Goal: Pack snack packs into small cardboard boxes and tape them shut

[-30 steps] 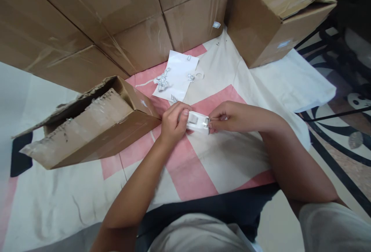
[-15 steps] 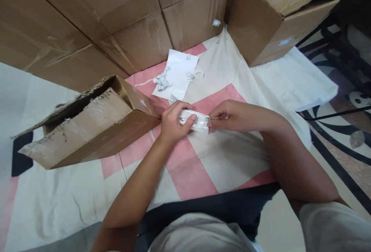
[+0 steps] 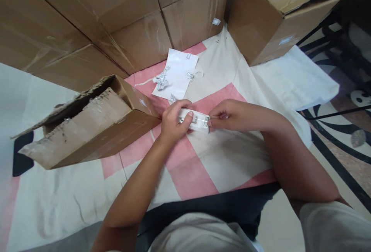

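My left hand (image 3: 174, 121) is closed around the left part of a small, long white plastic casing (image 3: 199, 122), its thumb lying on the top face. A small metallic-looking piece shows at the casing's right end. There the fingers of my right hand (image 3: 222, 115) are pinched together against the edge; whatever they hold is hidden. Just beyond the hands lies a white sheet of paper (image 3: 181, 68). A heap of small pale clip-like pieces (image 3: 161, 82) rests on its left edge, with a few others on its right side and near corner.
An open cardboard box (image 3: 95, 128) stands close to my left forearm. Stacked taped cartons (image 3: 130, 31) form a wall at the back. Another carton (image 3: 257, 24) is at the right rear, on white cloth. Pink and cream cloth (image 3: 197, 167) covers the surface. A dark flat object (image 3: 23, 154) lies far left.
My left thumb has shifted slightly to the left along the casing, baring more of its top. The right hand stays pinched at the casing's end.
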`<act>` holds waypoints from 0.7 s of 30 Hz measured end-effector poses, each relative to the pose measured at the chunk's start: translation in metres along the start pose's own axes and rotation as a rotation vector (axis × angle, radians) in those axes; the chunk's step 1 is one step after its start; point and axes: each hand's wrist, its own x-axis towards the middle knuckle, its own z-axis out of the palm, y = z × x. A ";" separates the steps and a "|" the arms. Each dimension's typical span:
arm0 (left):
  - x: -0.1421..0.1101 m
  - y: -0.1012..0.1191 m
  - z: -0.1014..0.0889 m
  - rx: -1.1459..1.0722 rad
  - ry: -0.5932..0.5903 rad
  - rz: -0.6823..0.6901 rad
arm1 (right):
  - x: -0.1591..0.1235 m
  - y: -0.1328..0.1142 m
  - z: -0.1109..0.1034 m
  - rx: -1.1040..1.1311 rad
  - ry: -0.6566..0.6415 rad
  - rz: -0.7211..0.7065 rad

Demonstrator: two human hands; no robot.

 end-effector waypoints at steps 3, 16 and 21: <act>0.000 0.000 0.000 0.006 -0.009 0.016 | 0.000 0.000 0.000 0.004 -0.001 -0.003; -0.002 -0.004 0.001 0.010 0.001 -0.007 | -0.001 -0.003 -0.001 0.019 0.007 0.006; -0.002 -0.005 0.001 0.006 -0.003 -0.015 | -0.001 -0.002 0.000 0.035 0.017 0.049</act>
